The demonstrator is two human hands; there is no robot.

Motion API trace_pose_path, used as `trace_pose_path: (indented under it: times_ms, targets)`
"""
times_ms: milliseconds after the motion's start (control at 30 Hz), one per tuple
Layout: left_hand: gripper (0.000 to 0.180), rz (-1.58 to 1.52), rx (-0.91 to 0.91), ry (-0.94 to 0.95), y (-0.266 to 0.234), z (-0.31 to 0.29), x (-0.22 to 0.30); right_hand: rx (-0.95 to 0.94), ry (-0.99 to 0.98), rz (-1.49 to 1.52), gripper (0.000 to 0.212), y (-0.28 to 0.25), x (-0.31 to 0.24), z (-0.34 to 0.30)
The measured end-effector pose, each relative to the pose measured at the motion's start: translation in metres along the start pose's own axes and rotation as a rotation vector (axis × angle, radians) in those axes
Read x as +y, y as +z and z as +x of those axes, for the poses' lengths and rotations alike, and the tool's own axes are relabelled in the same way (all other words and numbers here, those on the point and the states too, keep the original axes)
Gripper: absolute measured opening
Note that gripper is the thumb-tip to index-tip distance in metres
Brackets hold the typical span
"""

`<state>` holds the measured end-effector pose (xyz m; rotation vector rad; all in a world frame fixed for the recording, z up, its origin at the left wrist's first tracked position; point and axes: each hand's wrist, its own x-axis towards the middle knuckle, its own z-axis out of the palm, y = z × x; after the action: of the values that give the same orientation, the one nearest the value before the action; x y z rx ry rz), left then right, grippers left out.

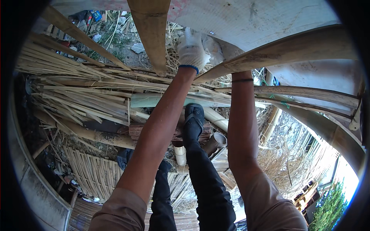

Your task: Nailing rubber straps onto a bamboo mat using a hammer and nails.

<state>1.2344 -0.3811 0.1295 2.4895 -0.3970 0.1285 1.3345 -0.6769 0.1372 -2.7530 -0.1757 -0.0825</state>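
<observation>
Outdoors, over ground strewn with dry straw (285, 163) and rubble (138, 48). Nearest, brown sleeves (121, 210) and two bare forearms (162, 115), with black-trousered legs (210, 188) between. Below, a dark-strapped foot (193, 119), toes pointing away, over a pale green bamboo pole (148, 100). Around it, a reddish wood block (144, 131) and two cut bamboo tubes (180, 154), with a slatted bamboo panel (92, 169) to the left. Farther out, also leftward, a loose bundle of thin bamboo strips (83, 100).

At full reach, left hand (191, 50) in a whitish knit glove with a blue cuff, just right of a broad bamboo slat (151, 34); fingers turned away, so impossible to tell how far open or what, if anything, in hold. Right hand hidden behind a curved split-bamboo length (296, 48), close in front of the dark-banded right wrist (243, 79) and slanting to the upper right; openness and hold likewise impossible to tell. Beyond, a large whitish sheet (262, 17), stained in places.
</observation>
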Motion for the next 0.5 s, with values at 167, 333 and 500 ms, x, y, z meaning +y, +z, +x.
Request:
trace_pose_path:
  times_ms: [167,333,500]
  targets:
    - [0.044,0.118,-0.013,0.211,-0.018,-0.019,-0.002,0.020,-0.030,0.103,0.051,0.014,-0.094,-0.062]
    - [0.032,-0.988,-0.076,-0.183,-0.032,-0.030,-0.043,0.063,-0.054,0.297,0.054,0.052,-0.202,-0.111]
    - [0.037,-1.399,-0.004,-0.379,-0.050,-0.045,-0.006,-0.351,0.013,1.392,0.062,0.029,-0.187,-0.114]
